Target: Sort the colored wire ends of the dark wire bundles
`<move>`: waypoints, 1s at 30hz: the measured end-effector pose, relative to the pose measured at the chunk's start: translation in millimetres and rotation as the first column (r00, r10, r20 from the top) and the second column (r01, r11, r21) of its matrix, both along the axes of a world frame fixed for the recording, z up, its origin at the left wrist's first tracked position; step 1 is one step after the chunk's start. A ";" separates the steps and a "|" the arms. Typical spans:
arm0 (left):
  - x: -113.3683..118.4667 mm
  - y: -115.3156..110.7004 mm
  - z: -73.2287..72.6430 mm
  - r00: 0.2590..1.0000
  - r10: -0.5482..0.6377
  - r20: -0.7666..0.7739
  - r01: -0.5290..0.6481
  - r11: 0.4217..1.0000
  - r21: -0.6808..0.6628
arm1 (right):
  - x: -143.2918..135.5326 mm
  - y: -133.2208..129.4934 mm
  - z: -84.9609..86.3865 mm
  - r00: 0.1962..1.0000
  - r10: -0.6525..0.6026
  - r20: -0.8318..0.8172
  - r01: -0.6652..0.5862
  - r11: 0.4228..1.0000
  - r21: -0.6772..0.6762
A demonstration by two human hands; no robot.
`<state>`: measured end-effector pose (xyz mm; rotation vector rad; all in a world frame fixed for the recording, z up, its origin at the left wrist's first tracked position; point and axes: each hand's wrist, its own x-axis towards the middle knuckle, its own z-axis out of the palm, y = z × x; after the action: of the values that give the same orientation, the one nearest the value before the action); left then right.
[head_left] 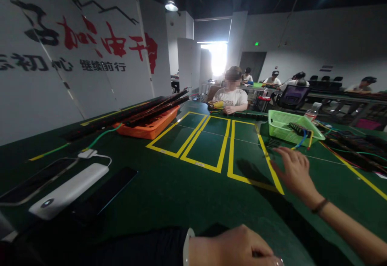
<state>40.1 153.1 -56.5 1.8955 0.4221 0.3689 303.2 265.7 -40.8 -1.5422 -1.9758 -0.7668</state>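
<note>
My right hand [294, 172] hovers above the green table at the right, its fingers apart and nothing held in them. A shadow of it falls on the rightmost yellow-taped rectangle [231, 153]. Just beyond its fingertips is a light green plastic basket [279, 131] with black connector strips [298, 129] and blue and yellow wires [302, 140] hanging over the rim. At the bottom edge, my left hand [229, 246] comes from a dark sleeve with a white bangle. Its fingers are curled, partly cut off by the frame, and whatever they may hold is hidden.
An orange basket [151, 131] with long dark strips [157, 111] stands at the left. Nearer lie a white power bank [72, 189] and dark phones [109, 189]. Wire bundles [359, 145] and a bottle [313, 111] are at the right. Another person [231, 94] sits opposite.
</note>
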 end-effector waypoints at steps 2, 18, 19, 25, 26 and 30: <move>-8.4 8.7 15.8 0.987 0.132 0.087 -0.145 0.977 0.157 | -19.2 -41.4 -20.7 0.983 0.168 0.070 -0.162 0.984 -0.072; -282.5 222.1 104.7 0.080 0.997 0.018 -0.396 0.016 0.918 | -34.4 -167.6 -53.7 0.936 0.326 -0.134 -0.351 0.895 -0.275; -292.2 223.9 105.6 -0.008 1.000 -0.018 -0.328 0.014 0.944 | -35.6 -168.3 -54.8 0.934 0.305 -0.183 -0.350 0.881 -0.318; -310.7 245.6 99.1 -0.171 0.979 -0.112 -0.313 0.054 0.948 | -49.9 -175.8 -50.8 0.881 0.210 -0.424 -0.418 0.767 -0.488; -310.3 249.6 97.8 -0.189 0.974 -0.122 -0.315 0.058 0.947 | -51.8 -176.1 -48.8 0.873 0.191 -0.449 -0.421 0.760 -0.496; -307.0 259.8 95.4 -0.248 0.953 -0.172 -0.302 0.092 0.949 | -56.5 -173.4 -39.9 0.855 0.139 -0.499 -0.422 0.746 -0.515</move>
<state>-266.9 412.9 38.9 1.9773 2.8055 0.1765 246.7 92.3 -80.7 -1.4895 -2.1272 0.3858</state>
